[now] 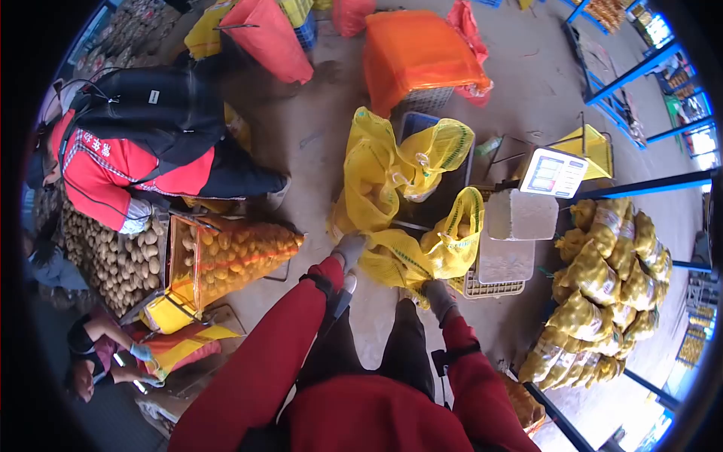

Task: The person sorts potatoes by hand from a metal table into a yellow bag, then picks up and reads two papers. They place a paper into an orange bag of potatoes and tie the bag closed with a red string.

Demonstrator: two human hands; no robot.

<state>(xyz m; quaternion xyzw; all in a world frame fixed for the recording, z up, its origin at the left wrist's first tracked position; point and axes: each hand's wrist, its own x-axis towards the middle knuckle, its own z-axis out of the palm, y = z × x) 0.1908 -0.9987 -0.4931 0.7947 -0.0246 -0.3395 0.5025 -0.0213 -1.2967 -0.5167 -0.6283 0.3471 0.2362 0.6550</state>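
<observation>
A yellow net bag [395, 258] is at twelve o'clock from the person's body, low near the feet. The left hand [351, 250], in a grey glove, is at its ten o'clock side, and the right hand [440, 297] at four o'clock. The fingers of both hands look folded around the net, although their tips are not clearly visible. Toward two o'clock are another yellow bag [456, 239] and a scale [553, 175]; at nine o'clock lies an orange net sack [245, 262] with potatoes.
</observation>
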